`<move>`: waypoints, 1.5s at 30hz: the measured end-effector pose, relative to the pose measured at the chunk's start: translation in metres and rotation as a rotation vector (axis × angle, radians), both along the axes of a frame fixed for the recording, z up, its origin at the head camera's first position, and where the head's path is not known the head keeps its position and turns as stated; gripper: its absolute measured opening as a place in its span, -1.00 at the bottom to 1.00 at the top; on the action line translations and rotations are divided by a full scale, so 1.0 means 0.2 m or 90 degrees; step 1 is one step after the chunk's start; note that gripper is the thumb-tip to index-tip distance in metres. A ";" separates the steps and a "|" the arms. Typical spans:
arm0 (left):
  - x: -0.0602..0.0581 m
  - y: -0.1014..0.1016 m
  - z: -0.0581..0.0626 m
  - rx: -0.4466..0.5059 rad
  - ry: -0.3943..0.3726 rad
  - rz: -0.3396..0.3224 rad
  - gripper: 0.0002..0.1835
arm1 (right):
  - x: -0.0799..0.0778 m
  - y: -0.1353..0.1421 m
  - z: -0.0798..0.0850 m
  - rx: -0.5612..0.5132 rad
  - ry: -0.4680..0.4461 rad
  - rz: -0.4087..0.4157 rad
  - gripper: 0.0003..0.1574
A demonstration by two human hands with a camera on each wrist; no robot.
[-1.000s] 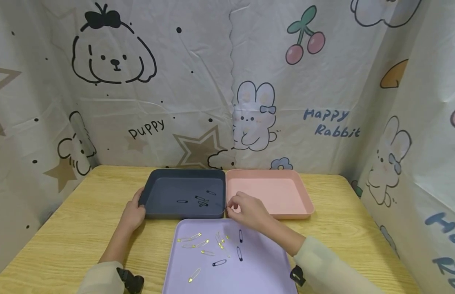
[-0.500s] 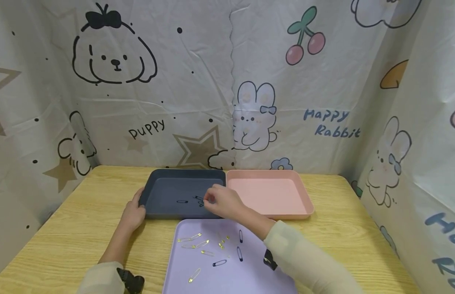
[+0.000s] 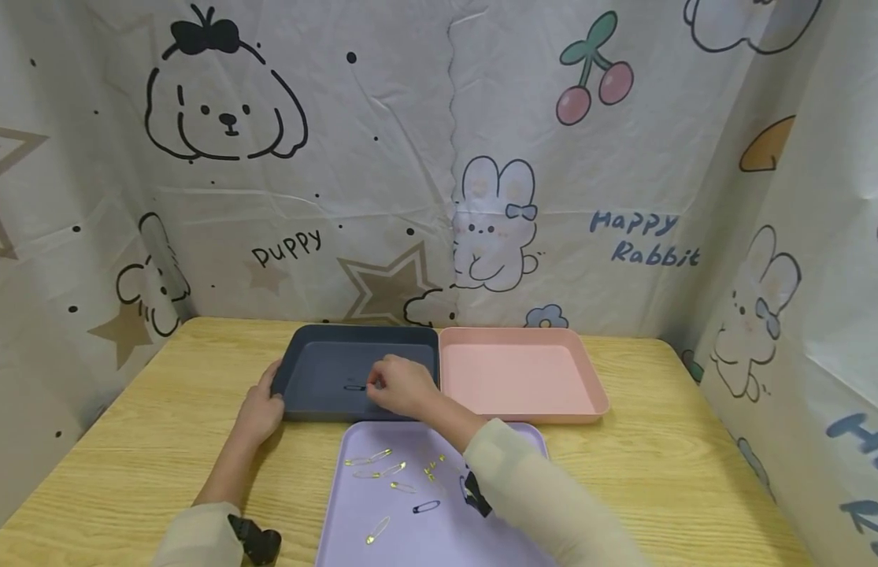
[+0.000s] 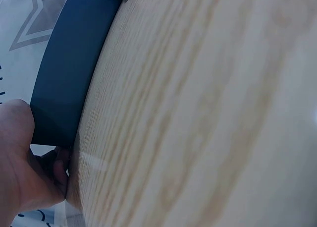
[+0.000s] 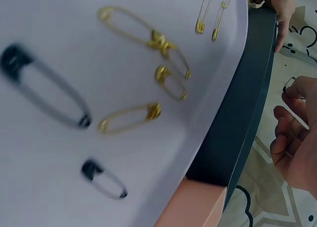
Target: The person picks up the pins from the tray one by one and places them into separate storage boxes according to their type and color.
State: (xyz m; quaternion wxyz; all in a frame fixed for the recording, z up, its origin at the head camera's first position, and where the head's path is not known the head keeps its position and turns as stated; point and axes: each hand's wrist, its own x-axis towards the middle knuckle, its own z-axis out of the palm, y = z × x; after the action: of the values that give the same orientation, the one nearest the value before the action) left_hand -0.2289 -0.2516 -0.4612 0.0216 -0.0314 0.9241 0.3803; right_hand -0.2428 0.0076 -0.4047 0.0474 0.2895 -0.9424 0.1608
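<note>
My right hand is over the dark blue tray, its fingertips low above the tray floor. In the right wrist view, the thumb and index finger pinch a small black safety pin. One black pin shows in the dark tray beside those fingertips; the hand hides the others there. My left hand holds the dark tray's left side, thumb against the near wall and fingers behind the end. On the lavender tray in front lie several gold safety pins and a few black ones.
A pink tray stands against the dark tray's right side. All three trays are on a wood-grain table. A printed curtain hangs behind and at both sides. The right sleeve covers part of the lavender tray.
My right hand has moved left from above the join of the dark and pink trays to over the dark tray's pins. The left hand has stayed on the tray's side.
</note>
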 end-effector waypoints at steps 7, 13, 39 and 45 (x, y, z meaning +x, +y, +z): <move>-0.02 0.00 0.00 -0.006 0.008 -0.005 -0.30 | -0.01 -0.05 -0.01 -0.001 -0.015 -0.007 -0.85; -0.02 0.01 -0.01 -0.003 0.004 -0.006 -0.30 | -0.01 -0.06 -0.04 0.023 -0.030 -0.019 -0.86; -0.01 0.01 0.00 -0.001 0.001 0.000 -0.29 | -0.05 0.01 -0.09 0.033 -0.062 -0.073 -0.77; 0.00 0.00 0.00 -0.001 -0.003 0.001 -0.29 | -0.06 0.06 -0.09 0.028 -0.061 -0.073 -0.76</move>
State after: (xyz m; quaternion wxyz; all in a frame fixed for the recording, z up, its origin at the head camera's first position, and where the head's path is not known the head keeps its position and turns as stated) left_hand -0.2287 -0.2511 -0.4606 0.0238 -0.0332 0.9244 0.3792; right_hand -0.2542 0.0189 -0.4229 0.0047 0.2277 -0.9619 0.1510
